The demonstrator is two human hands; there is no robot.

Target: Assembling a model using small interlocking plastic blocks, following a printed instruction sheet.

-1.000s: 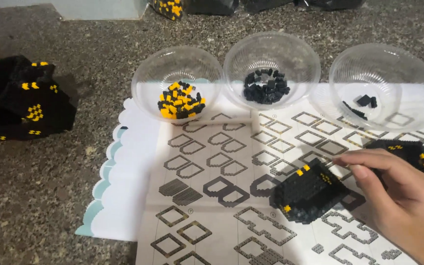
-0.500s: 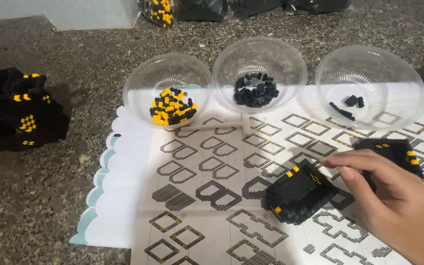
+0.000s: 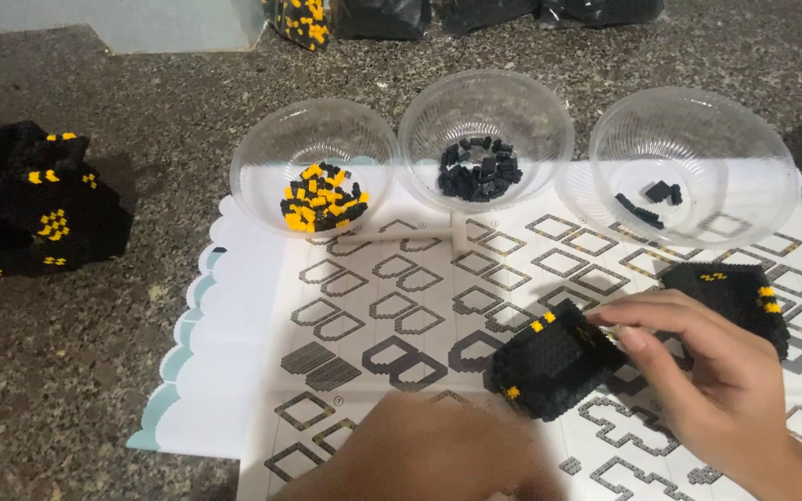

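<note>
Three clear bowls are sitting in a row at the top edge of the instruction sheet. The left bowl is holding black and yellow bricks, the middle bowl black bricks, and the right bowl just a few black pieces. A black-and-yellow built pile is lying on the speckled floor, well left of the sheet. Bags are lining the far edge.
</note>
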